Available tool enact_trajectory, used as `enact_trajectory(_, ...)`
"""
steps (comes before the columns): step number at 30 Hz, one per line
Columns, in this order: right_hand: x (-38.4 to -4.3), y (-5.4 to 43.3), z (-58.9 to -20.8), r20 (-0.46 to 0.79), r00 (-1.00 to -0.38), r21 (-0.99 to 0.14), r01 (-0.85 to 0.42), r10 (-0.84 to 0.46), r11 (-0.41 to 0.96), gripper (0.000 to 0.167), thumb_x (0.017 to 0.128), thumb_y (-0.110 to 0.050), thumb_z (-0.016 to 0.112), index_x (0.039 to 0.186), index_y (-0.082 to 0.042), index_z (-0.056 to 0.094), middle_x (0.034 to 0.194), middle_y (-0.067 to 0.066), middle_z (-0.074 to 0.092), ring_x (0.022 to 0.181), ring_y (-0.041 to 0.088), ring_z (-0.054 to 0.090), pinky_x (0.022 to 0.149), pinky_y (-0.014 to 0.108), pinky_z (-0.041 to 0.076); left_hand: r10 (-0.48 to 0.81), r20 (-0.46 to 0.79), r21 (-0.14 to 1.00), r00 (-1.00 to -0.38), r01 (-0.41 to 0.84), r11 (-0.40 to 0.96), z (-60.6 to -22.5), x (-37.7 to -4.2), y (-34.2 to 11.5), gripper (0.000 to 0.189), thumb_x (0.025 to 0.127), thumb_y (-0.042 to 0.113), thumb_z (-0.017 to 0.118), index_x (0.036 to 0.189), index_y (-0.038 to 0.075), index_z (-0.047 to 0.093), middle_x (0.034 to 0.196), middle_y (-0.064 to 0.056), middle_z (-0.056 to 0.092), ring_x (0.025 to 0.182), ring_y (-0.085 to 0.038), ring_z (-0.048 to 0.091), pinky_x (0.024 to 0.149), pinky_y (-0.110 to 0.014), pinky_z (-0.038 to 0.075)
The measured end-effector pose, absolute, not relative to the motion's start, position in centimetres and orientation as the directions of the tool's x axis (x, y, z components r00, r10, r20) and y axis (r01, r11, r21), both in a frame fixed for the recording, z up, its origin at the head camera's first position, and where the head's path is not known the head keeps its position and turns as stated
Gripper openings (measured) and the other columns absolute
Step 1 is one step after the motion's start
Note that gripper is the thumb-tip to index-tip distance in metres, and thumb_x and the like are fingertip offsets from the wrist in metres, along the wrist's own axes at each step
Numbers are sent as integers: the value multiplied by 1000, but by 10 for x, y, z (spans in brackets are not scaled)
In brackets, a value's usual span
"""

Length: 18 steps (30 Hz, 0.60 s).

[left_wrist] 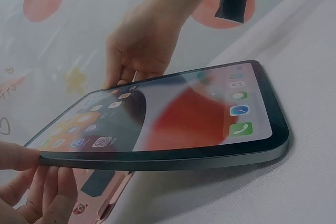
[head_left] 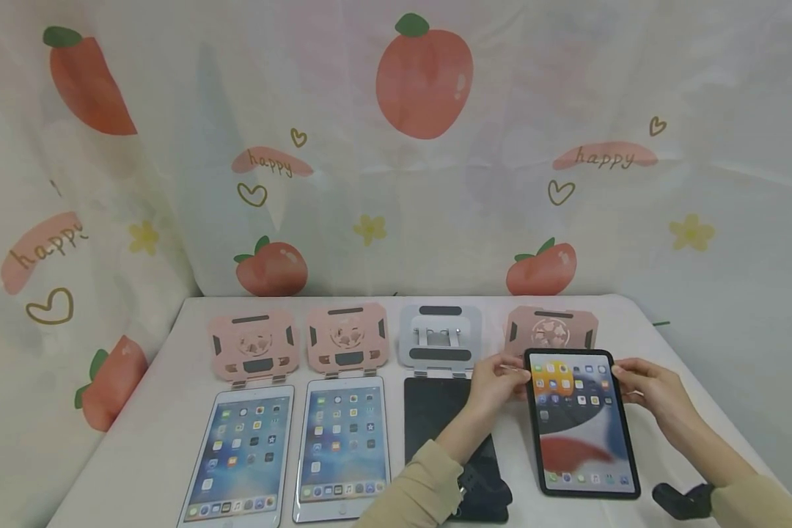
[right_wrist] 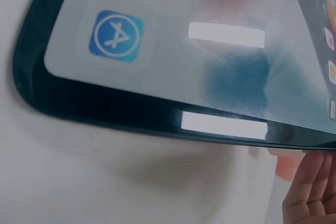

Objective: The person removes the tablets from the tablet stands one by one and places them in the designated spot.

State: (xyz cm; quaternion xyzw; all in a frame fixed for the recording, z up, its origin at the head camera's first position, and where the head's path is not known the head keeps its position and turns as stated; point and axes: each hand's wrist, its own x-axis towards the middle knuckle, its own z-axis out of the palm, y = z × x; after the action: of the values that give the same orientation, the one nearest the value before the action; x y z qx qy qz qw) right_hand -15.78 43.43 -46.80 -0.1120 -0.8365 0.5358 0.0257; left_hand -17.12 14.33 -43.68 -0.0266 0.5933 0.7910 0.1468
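Observation:
A black-framed tablet [head_left: 582, 425] with its screen lit is on the right of the table, its far end raised. My left hand [head_left: 490, 392] pinches its left edge near the far corner, thumb on top and fingers below. On the opposite edge, my right hand [head_left: 656, 396] pinches near the other far corner. Behind the tablet lies a pink stand [head_left: 551, 330] with a round cutout, partly covered by it. The left wrist view shows part of the pink stand [left_wrist: 97, 190] beneath the tablet. In the right wrist view, fingers [right_wrist: 314, 182] touch the tablet's underside.
Two white tablets [head_left: 237, 447] [head_left: 343, 440] lie lit on the left, each before a pink stand [head_left: 254, 341] [head_left: 347, 334]. A blue-grey stand [head_left: 440, 334] is behind a dark tablet [head_left: 429, 411], which my left forearm crosses. The white table [head_left: 132, 440] meets a peach-patterned cloth [head_left: 429, 198].

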Motion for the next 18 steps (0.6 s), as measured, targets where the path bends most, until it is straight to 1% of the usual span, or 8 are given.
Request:
enact_trajectory(3, -149, 419, -450, -114, -972, -881, 194, 205, 431, 19, 95, -40, 56, 98, -23, 63, 76, -20, 62, 69, 5, 57, 64, 21, 54, 192, -234, 929, -953, -277, -244, -439, -170, 143, 14, 77, -5, 69, 88, 4, 69, 68, -3, 63, 52, -9, 59, 61, -33, 60)
enact_trajectory(7, -137, 396, -426, -143, -970, -855, 221, 197, 469, 27, 99, -30, 51, 102, -7, 63, 73, -18, 60, 68, 5, 55, 64, 22, 53, 193, -244, 930, -950, -286, -231, -442, -167, 143, 14, 77, -5, 68, 88, 4, 69, 67, -4, 64, 53, -9, 59, 62, -33, 60)
enact_trajectory(11, -131, 385, -415, -156, -970, -837, 229, 185, 497, 31, 101, -25, 47, 105, 3, 60, 72, -18, 59, 68, 5, 54, 64, 23, 52, 181, -255, 929, -950, -293, -225, -446, -165, 143, 14, 77, -4, 69, 88, 5, 69, 70, -6, 67, 54, -9, 61, 62, -34, 60)
enact_trajectory(14, -129, 383, -414, -172, -969, -836, 238, 175, 494, 31, 100, -23, 47, 105, 4, 61, 72, -18, 59, 67, 4, 54, 63, 23, 52, 170, -268, 927, -948, -302, -224, -449, -164, 144, 14, 77, -4, 69, 87, 6, 69, 71, -6, 69, 53, -9, 61, 61, -33, 60)
enact_trajectory(18, -129, 385, -418, -207, -965, -843, 260, 163, 471, 22, 99, -21, 48, 98, -6, 64, 70, -18, 59, 65, 4, 55, 62, 24, 52, 169, -286, 917, -943, -320, -237, -452, -162, 144, 15, 77, -6, 68, 87, 5, 68, 71, -6, 68, 52, -8, 60, 60, -31, 59)
